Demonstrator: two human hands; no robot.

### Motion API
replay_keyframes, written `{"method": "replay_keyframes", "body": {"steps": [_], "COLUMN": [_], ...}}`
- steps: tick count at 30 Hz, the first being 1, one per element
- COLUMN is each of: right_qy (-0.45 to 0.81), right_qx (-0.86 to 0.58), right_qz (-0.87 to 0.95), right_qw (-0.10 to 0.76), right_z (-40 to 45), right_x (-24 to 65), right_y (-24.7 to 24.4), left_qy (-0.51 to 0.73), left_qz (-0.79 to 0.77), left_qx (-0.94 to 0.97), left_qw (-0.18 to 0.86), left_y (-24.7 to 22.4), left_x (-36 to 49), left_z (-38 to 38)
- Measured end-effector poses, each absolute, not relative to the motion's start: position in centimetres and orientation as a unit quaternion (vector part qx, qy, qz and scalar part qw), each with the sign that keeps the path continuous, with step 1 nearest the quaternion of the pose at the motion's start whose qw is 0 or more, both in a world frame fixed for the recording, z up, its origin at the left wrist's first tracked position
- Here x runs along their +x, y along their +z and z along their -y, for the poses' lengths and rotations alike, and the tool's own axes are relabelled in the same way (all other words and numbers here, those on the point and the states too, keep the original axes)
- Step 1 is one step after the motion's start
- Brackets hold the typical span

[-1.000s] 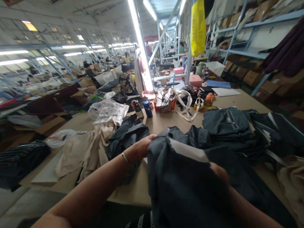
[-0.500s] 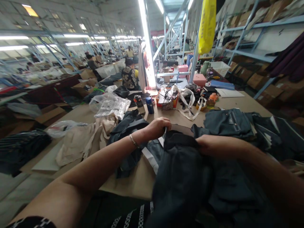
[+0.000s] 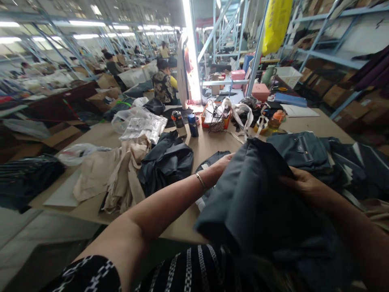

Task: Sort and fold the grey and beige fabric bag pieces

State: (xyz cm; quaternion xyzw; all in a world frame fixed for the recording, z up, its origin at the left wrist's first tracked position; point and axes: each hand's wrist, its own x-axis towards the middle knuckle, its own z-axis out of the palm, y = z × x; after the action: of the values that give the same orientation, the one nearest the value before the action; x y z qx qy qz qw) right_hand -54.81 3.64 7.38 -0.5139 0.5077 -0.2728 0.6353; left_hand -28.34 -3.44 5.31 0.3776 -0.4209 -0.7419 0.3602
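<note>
A dark grey-blue garment (image 3: 243,194), smeared by motion in places, is raised in front of me above the table's near edge. My right hand (image 3: 305,182) grips its right side, with the thumb in sight and fingertips tucked into the dark folds. Behind the garment's upper left side reaches my left hand (image 3: 224,163), a bracelet at its wrist. Cloth covers its fingers, so their grip does not show. Under and beyond the left hand lies another dark cloth piece (image 3: 209,162) with a white patch. A crumpled dark garment (image 3: 167,162) rests farther left.
Folded dark garments (image 3: 299,152) are stacked on the right of the brown table (image 3: 182,223). Beige cloth (image 3: 121,174) and clear plastic bags (image 3: 142,123) lie left. Farther back stand a blue bottle (image 3: 193,125), a black bottle (image 3: 178,123) and an orange box (image 3: 215,121). A person (image 3: 164,83) sits beyond.
The dark garment has risen and swung so its broad side faces up. My left hand has moved slightly right, behind the cloth. My right hand has also shifted right, and the view has tilted down.
</note>
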Motion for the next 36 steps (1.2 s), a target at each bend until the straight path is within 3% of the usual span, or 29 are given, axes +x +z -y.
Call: {"method": "replay_keyframes", "body": {"steps": [3,7,9,13,15,18,22,26,33,36], "right_qy": [-0.25,-0.2,-0.196,-0.124,-0.02,0.016,0.012,-0.062,-0.174,-0.279], "right_qx": [-0.509,-0.546,-0.606,-0.762,-0.799,-0.773,-0.735,-0.714,-0.652,-0.629], "right_qz": [-0.624,-0.788,-0.756,-0.582,-0.547,-0.587,-0.616,-0.593,-0.483,-0.521], "right_qw": [0.537,0.202,0.153,0.255,0.249,0.24,0.283,0.366,0.558,0.506], "right_z": [-6.1,-7.4,-6.7,-4.3,-3.2,-1.8,0.9,2.4,-2.8,-4.4], "right_x": [-62.3,-68.3,-65.2,-49.0,-40.7,-33.7,-33.8,-37.6,-40.1,-39.7], "right_y": [2.6,-3.0,-4.1,-5.0,-6.2,-9.0,-11.4,-10.6,-8.2,-6.6], "left_qy": [-0.726,-0.684,-0.683,-0.693,-0.702,-0.714,-0.716,-0.711,-0.737,-0.726], "left_qz": [0.366,0.299,0.275,0.225,0.205,0.185,0.177,0.178,0.23,0.283], "left_qx": [0.484,0.604,0.621,0.631,0.627,0.618,0.616,0.607,0.533,0.529], "left_qw": [0.325,0.28,0.27,0.265,0.268,0.271,0.275,0.308,0.345,0.338], "left_y": [1.4,-4.1,-6.1,-8.8,-9.7,-10.5,-10.5,-9.1,-5.7,-3.8], "left_x": [-25.5,-20.6,-19.4,-19.2,-19.5,-19.6,-19.6,-20.0,-21.0,-21.8], "left_z": [3.0,1.0,-0.4,-2.4,-3.0,-3.4,-3.5,-2.8,-1.4,-1.6]}}
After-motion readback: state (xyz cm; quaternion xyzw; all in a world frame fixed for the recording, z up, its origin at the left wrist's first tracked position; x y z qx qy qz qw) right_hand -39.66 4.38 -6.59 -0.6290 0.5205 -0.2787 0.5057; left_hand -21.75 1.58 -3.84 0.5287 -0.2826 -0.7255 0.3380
